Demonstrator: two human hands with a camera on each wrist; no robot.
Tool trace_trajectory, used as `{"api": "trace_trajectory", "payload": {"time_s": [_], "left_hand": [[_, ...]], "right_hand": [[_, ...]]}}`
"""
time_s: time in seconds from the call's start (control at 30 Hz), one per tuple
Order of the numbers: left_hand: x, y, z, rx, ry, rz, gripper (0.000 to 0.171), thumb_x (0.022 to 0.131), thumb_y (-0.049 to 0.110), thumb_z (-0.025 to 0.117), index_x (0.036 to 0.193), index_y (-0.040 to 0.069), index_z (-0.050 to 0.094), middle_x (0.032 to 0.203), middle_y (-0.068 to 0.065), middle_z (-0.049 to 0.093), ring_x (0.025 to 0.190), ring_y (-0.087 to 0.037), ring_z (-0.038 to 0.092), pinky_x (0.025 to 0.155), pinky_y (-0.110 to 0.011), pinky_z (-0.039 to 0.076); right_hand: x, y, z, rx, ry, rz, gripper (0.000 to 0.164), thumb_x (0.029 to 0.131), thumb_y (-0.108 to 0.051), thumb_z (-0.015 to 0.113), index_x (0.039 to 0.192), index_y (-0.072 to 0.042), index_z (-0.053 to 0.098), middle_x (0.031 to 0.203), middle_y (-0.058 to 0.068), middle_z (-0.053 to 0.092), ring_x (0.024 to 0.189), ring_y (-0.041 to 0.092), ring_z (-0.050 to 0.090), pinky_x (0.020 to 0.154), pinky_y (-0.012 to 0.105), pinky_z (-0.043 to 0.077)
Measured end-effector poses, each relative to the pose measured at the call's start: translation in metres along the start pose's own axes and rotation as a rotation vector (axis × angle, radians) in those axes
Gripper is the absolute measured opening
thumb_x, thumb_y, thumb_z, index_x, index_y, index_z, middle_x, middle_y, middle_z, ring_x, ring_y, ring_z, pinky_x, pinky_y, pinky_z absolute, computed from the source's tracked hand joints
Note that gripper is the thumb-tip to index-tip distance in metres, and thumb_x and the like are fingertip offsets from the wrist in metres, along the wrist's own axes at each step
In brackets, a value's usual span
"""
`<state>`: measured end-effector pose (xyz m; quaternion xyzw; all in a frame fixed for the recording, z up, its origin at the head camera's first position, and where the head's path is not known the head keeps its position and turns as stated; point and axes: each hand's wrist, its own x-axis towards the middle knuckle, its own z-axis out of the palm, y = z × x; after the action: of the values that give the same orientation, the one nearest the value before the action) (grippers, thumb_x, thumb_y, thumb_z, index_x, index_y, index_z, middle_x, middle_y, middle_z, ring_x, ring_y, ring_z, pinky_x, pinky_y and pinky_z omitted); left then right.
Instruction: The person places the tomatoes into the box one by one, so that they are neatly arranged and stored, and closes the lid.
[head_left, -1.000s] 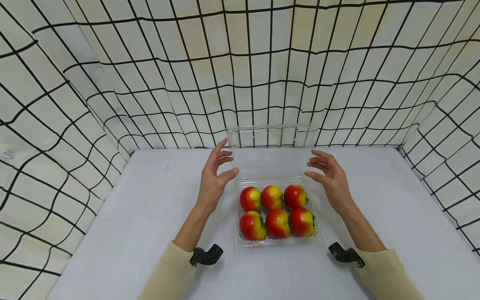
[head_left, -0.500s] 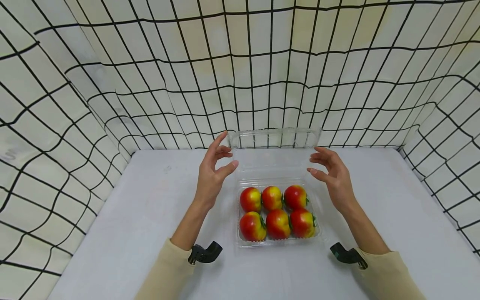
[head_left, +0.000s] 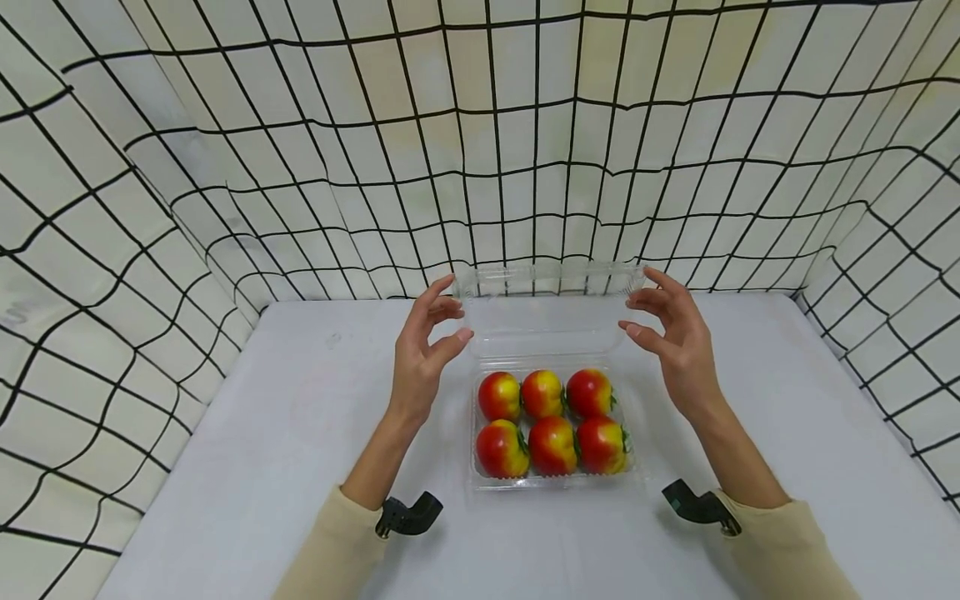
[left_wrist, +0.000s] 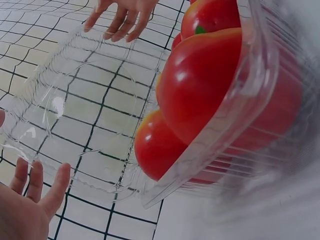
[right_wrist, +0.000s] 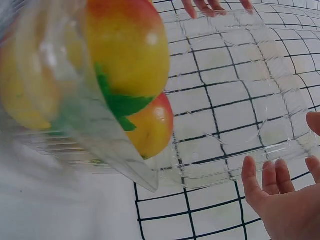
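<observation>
A clear plastic clamshell box (head_left: pixel 555 484) holds several red and yellow fruits (head_left: pixel 553 446) with green leaves, set in two rows. Its clear lid (head_left: pixel 543 321) stands raised at the back, hinged to the tray. On the lid's left side is my left hand (head_left: pixel 416 367), fingers spread and gently bent, fingertips right at the edge. Opposite it, my right hand (head_left: pixel 686 358) has its forefinger near the lid's upper right corner and its thumb lower down. In the left wrist view, the left hand's fingers (left_wrist: pixel 55 192) overlap the lid's edge; the right wrist view shows right fingertips beside the lid (right_wrist: pixel 225 90).
A white tabletop (head_left: pixel 315 417) lies under the box. Behind and at both sides rises a black net (head_left: pixel 536 167) over pale walls, close to the raised lid. A black wrist mount (head_left: pixel 408 514) projects from each beige sleeve (head_left: pixel 330 542).
The lid's upper edge now sits lower in the head view. My right hand has moved up and outward along the lid's right side; my left hand has shifted slightly. The fruits stay put.
</observation>
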<state>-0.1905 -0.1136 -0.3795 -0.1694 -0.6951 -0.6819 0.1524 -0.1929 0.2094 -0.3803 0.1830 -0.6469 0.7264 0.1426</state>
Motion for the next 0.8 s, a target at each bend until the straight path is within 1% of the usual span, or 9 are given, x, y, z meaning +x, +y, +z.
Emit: {"api": "trace_trajectory", "payload": {"time_s": [0.17,0.23,0.3,0.43,0.53,0.57,0.67,0.77,0.8], "left_hand": [[-0.001,-0.001,0.001,-0.018,-0.003,0.014,0.059,0.095,0.007,0.063,0.152,0.015,0.050,0.124,0.004,0.059,0.124,-0.023,0.057,0.094,-0.022,0.060],[-0.001,-0.002,0.001,-0.022,0.000,0.018,0.058,0.095,0.005,0.063,0.151,0.012,0.050,0.124,0.004,0.060,0.125,-0.025,0.057,0.094,-0.023,0.060],[0.000,-0.001,0.001,-0.023,0.004,0.024,0.057,0.095,0.005,0.063,0.150,0.009,0.050,0.124,0.003,0.060,0.125,-0.027,0.057,0.094,-0.023,0.060],[0.000,0.001,-0.001,-0.026,0.012,0.036,0.052,0.097,0.005,0.063,0.147,0.008,0.052,0.125,-0.009,0.059,0.126,-0.033,0.057,0.095,-0.024,0.060],[0.000,0.002,-0.002,-0.018,0.015,0.032,0.049,0.098,0.006,0.063,0.146,0.009,0.053,0.126,-0.018,0.057,0.127,-0.034,0.056,0.096,-0.023,0.060],[0.000,0.002,-0.002,-0.014,0.016,0.028,0.049,0.098,0.007,0.063,0.146,0.010,0.053,0.126,-0.018,0.057,0.127,-0.034,0.056,0.096,-0.022,0.059],[-0.001,0.004,-0.002,-0.007,0.019,0.009,0.048,0.099,0.009,0.063,0.146,0.011,0.054,0.125,-0.013,0.057,0.128,-0.034,0.055,0.094,-0.021,0.059],[-0.002,0.004,-0.002,-0.003,0.023,-0.009,0.045,0.100,0.011,0.063,0.145,0.012,0.056,0.125,-0.009,0.058,0.127,-0.034,0.055,0.095,-0.021,0.059],[-0.002,0.004,-0.002,-0.004,0.023,-0.013,0.044,0.100,0.011,0.063,0.144,0.012,0.057,0.125,-0.010,0.058,0.127,-0.033,0.055,0.096,-0.021,0.058]], "right_hand": [[0.001,-0.005,-0.001,0.026,-0.003,-0.028,0.063,0.095,0.011,0.056,0.154,-0.010,0.047,0.125,0.012,0.059,0.120,0.028,0.054,0.094,0.029,0.062],[0.001,-0.007,-0.001,0.049,-0.008,-0.045,0.060,0.096,0.010,0.056,0.151,-0.010,0.050,0.123,0.013,0.060,0.118,0.027,0.055,0.095,0.030,0.062],[0.001,-0.007,-0.001,0.080,-0.012,-0.063,0.054,0.096,0.010,0.055,0.148,-0.007,0.052,0.121,0.013,0.061,0.117,0.027,0.056,0.096,0.032,0.062],[-0.001,-0.008,0.001,0.119,0.001,-0.077,0.044,0.096,0.011,0.053,0.139,0.000,0.054,0.117,0.013,0.064,0.113,0.025,0.060,0.097,0.035,0.062],[-0.003,-0.007,0.002,0.133,0.010,-0.080,0.038,0.096,0.010,0.053,0.133,0.003,0.055,0.116,0.013,0.065,0.112,0.024,0.062,0.099,0.037,0.062],[-0.004,-0.006,0.003,0.139,0.005,-0.087,0.037,0.096,0.010,0.053,0.132,0.005,0.054,0.116,0.014,0.065,0.112,0.024,0.062,0.099,0.037,0.062],[-0.006,-0.004,0.005,0.156,-0.009,-0.114,0.032,0.096,0.011,0.052,0.128,0.008,0.053,0.117,0.014,0.064,0.112,0.024,0.062,0.100,0.037,0.061],[-0.009,-0.003,0.007,0.156,-0.001,-0.111,0.027,0.095,0.012,0.052,0.122,0.006,0.055,0.118,0.012,0.063,0.113,0.025,0.062,0.101,0.037,0.061],[-0.010,-0.002,0.007,0.149,0.009,-0.101,0.026,0.095,0.012,0.052,0.119,0.004,0.056,0.118,0.011,0.063,0.113,0.025,0.061,0.101,0.036,0.061]]}}
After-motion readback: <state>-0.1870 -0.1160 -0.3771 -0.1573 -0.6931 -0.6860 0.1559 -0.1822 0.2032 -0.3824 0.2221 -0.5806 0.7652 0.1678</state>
